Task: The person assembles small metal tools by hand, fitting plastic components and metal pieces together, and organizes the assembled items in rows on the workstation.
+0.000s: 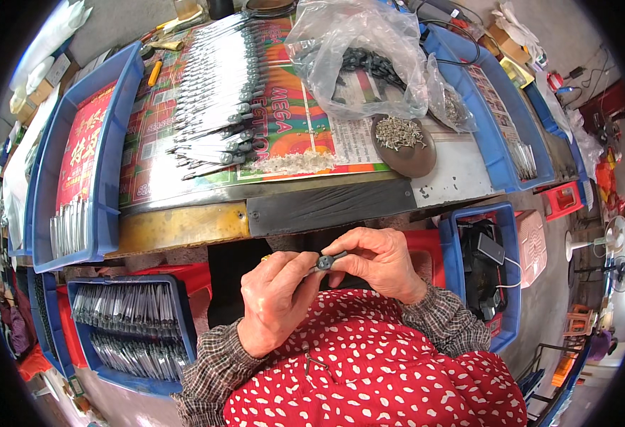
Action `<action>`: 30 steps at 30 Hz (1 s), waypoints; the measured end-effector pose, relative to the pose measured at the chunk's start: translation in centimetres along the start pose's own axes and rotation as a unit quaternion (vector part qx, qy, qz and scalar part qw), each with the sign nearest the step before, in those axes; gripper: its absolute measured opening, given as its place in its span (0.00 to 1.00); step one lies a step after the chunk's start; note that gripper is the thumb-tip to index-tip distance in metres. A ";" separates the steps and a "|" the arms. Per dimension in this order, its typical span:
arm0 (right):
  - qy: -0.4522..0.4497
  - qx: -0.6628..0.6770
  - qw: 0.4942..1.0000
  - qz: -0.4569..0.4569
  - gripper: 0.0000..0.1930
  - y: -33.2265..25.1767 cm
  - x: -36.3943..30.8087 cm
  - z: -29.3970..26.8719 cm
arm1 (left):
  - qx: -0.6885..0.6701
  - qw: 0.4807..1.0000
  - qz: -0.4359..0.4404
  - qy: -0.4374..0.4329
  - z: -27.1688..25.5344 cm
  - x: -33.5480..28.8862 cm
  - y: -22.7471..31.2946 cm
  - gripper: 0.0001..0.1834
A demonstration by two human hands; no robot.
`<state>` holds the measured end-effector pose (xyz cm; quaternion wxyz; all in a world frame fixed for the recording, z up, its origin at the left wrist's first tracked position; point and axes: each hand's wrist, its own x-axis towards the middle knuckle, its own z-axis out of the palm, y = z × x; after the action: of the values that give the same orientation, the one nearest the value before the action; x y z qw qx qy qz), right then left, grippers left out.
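Observation:
Above my lap, both hands pinch one small dark grey plastic piece [324, 262] with a round detail on its face. The fingers of my left hand [275, 299] close on its left end. My right hand [382, 265] grips its right end between thumb and fingertips. Fingers partly cover the piece, so its full shape is hidden. Beyond my hands on the table lies a long stack of flat silvery strips with dark ends [216, 92]. A brown dish [416, 164] of small metal pins [398, 133] stands to the right, beside a clear plastic bag [312, 39] of black pieces [373, 64].
Blue trays [109, 164] stand at the table's left and right [526, 142]. Below left, a blue crate [184, 334] holds rows of dark-ended strips. Another blue crate [512, 285] with black items sits below right. The table's front edge [327, 208] lies just beyond my hands.

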<state>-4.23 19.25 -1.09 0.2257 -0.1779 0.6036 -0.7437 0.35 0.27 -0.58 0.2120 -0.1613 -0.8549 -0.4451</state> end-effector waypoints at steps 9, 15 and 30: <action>0.004 0.001 1.000 -0.001 0.09 0.3 0.5 0.1 | 0.006 1.000 0.002 -0.009 -0.1 0.2 -0.3 0.15; 0.033 -0.094 0.994 -0.039 0.10 -0.1 0.4 0.2 | 0.011 1.000 0.019 -0.002 -0.1 0.9 -0.2 0.15; 0.214 -0.651 0.699 -0.204 0.17 -3.7 2.8 -9.6 | 0.046 0.999 -0.004 -0.001 -0.4 1.6 -1.3 0.16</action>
<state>-12.20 26.19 0.53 -0.2393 -0.2351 0.9181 -0.2113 -1.57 -0.69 -0.45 0.2164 -0.1488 -0.8754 -0.4058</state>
